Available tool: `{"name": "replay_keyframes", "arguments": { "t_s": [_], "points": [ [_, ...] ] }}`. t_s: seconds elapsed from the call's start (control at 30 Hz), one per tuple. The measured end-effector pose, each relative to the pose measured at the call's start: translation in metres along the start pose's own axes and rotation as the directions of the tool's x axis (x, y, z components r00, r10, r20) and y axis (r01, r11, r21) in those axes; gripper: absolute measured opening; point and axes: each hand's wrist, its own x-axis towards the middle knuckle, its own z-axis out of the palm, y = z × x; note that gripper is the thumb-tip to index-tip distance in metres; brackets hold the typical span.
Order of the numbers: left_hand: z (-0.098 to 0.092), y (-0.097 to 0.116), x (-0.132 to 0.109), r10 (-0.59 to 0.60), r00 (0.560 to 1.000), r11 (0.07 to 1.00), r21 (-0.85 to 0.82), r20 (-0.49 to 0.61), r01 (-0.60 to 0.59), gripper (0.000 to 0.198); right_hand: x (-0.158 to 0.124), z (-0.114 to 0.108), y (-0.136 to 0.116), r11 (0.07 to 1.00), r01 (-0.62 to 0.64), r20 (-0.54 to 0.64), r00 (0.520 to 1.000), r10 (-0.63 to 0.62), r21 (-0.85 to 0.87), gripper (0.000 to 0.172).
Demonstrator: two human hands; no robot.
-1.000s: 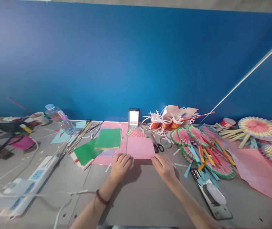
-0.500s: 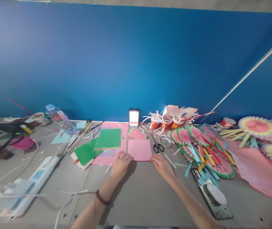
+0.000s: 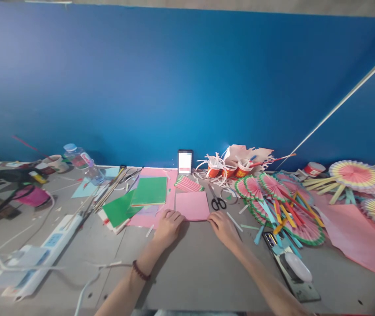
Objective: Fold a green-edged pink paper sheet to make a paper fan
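A square of pink paper [image 3: 192, 206] lies in front of me on the grey table. My left hand [image 3: 170, 224] is closed at its near left corner, fingers curled and thumb toward the paper. At the near right corner, my right hand [image 3: 223, 226] pinches the edge; its fingertips are partly hidden. Just beyond the square rests a pleated strip of pink-and-white paper with green edges [image 3: 189, 184]. Black-handled scissors [image 3: 218, 203] lie beside it on the right. Left of the square, green paper sheets [image 3: 149, 191] sit on a larger pink sheet [image 3: 146, 220].
Pleated paper fans [image 3: 275, 186] and coloured sticks crowd the right, near a phone [image 3: 306, 289]. Red cups [image 3: 243, 169] and a small screen [image 3: 185, 162] stand by the blue wall. On the left are a bottle [image 3: 82, 160], thin sticks [image 3: 111, 188] and a power strip [image 3: 55, 239].
The near edge of the pink paper has shifted very slightly away from me. Both hands keep their hold at its corners, nearly unmoved.
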Motion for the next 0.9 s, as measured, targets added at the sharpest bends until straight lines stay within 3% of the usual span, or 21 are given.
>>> {"name": "replay_keyframes", "arguments": {
  "t_s": [0.17,0.37,0.6,0.9],
  "points": [
    [0.004,-0.006,0.003,-0.145,0.987,0.979,-0.156,-0.067,0.133,0.019,0.003,0.002,0.007,0.990,-0.042,-0.051,0.998,0.049,0.135,0.022],
    [0.004,-0.010,0.006,-0.147,0.984,0.966,-0.227,-0.096,0.122,0.016,0.011,0.005,0.012,0.949,-0.187,-0.023,0.980,0.199,0.253,0.021],
    [0.013,-0.018,0.003,-0.052,0.991,0.985,-0.171,-0.124,0.031,0.014,0.018,0.000,0.008,0.972,-0.130,-0.036,0.990,0.140,0.197,0.021],
    [0.012,-0.018,0.000,-0.024,0.993,0.995,-0.103,-0.113,0.012,0.017,0.012,0.003,0.007,0.997,0.019,-0.101,0.995,-0.012,0.069,0.019]
  ]
}}
